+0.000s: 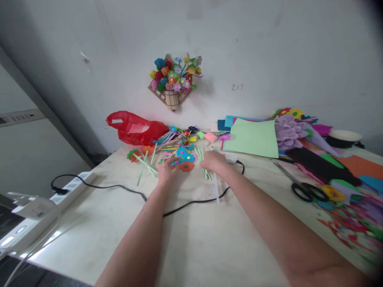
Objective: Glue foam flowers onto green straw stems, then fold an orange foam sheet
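Observation:
My left hand (168, 171) rests at the left side of a pile of foam flowers, its fingers curled close to a blue flower (182, 152); what they pinch, if anything, is hidden. Below that flower lies an orange flower (187, 166). Over a bundle of pale green strips (204, 169) is my right hand (213, 161), closed, with its fingertips hidden. A translucent glue stick (216, 189) extends below this hand. Beside the wrist, a white corded tool (231, 160) shows only in part. More green strips (146, 165) lie crossed left of my left hand.
A black cord (191, 202) loops across the table to a power strip (74, 185). Black-handled scissors (302, 187) lie right, near foam scraps (350, 223). Behind are a red plastic bag (134, 129) and green sheets (254, 137). A flower basket (172, 99) hangs on the wall.

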### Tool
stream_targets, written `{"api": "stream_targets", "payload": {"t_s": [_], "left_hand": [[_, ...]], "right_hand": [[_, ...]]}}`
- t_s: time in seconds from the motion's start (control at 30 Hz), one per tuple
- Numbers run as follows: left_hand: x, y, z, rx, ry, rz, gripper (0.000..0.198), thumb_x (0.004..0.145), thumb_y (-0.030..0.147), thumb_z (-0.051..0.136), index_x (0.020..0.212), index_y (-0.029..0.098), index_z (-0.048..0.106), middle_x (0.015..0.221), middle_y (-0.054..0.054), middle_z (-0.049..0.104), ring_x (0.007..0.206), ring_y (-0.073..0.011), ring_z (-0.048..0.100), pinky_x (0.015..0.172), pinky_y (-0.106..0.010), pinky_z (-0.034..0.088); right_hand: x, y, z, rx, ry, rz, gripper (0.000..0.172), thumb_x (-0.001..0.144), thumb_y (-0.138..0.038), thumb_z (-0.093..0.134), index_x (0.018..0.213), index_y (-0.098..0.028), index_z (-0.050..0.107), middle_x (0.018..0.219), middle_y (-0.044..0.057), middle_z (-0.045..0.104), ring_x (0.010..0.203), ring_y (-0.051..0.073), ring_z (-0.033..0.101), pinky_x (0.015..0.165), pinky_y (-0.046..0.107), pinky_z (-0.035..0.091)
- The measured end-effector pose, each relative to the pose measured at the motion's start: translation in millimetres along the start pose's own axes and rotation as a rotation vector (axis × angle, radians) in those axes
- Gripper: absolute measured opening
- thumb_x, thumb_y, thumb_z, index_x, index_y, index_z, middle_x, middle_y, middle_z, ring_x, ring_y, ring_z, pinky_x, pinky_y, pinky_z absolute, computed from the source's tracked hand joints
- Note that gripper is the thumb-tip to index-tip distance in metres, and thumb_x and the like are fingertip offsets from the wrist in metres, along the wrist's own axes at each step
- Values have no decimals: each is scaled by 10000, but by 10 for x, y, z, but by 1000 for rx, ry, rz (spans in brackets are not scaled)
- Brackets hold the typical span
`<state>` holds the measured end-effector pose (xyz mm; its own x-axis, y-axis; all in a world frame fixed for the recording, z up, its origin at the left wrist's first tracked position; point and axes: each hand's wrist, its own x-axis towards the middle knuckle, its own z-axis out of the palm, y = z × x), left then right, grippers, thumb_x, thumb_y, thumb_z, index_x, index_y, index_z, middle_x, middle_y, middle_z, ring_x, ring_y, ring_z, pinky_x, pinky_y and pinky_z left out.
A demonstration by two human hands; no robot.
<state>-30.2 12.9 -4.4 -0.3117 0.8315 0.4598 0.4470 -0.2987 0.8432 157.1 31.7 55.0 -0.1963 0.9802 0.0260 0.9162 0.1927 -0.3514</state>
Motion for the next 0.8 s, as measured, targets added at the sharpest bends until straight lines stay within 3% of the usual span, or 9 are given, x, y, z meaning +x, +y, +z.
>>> {"api": "stream_targets", "payload": {"t_s": [0.17, 0.23, 0.33, 0.47, 0.67, 0.73, 0.8], "left_hand": [[20, -17, 18, -231, -30, -115, 250, 609, 328, 722, 801, 169, 706, 680, -58, 686, 595, -179, 619, 577, -267, 454], [6, 34, 20, -284, -77, -179, 316, 613, 410, 720, 784, 146, 695, 654, -60, 681, 483, -142, 582, 464, -233, 394], [-19, 118, 9, -407, -148, -263, 401, 620, 494, 699, 783, 128, 680, 708, -79, 693, 478, -123, 585, 420, -208, 353], [-16, 130, -16, -570, -133, -340, 441, 585, 522, 716, 786, 133, 665, 680, -61, 680, 494, -108, 583, 421, -194, 346], [-12, 123, -57, -732, -98, -399, 385, 562, 438, 757, 789, 145, 653, 549, 4, 614, 458, -71, 518, 405, -175, 326], [-20, 143, -62, -764, -140, -419, 347, 576, 412, 747, 776, 145, 652, 531, 8, 599, 439, -70, 504, 375, -174, 294], [-29, 159, -59, -762, -213, -447, 299, 588, 391, 728, 732, 141, 649, 526, 0, 598, 407, -68, 476, 344, -182, 253]], "right_hand": [[-22, -57, -70, 86, -43, 29, 95, 647, -112, 587, 650, -126, 681, 596, 104, 661, 716, 230, 630, 608, 267, 432], [-66, -88, -72, 217, -66, -48, 170, 653, -110, 577, 492, -144, 617, 472, 47, 596, 581, 168, 581, 544, 233, 394], [-129, -125, -34, 414, -125, -185, 295, 671, -118, 547, 379, -159, 534, 387, -5, 509, 471, 105, 484, 500, 213, 350], [-160, -168, 72, 570, -297, -250, 248, 654, -109, 558, 413, -166, 541, 361, -38, 489, 426, 81, 418, 466, 205, 309], [-181, -197, 143, 607, -574, -386, 153, 689, -158, 581, 538, -147, 599, 417, -33, 543, 417, 59, 391, 441, 185, 278], [-166, -178, 136, 636, -583, -386, 165, 723, -198, 572, 573, -146, 617, 427, -26, 555, 404, 57, 376, 424, 182, 273], [-134, -156, 130, 691, -493, -319, 185, 747, -213, 560, 584, -147, 619, 422, -19, 556, 386, 56, 367, 402, 181, 268]]}}
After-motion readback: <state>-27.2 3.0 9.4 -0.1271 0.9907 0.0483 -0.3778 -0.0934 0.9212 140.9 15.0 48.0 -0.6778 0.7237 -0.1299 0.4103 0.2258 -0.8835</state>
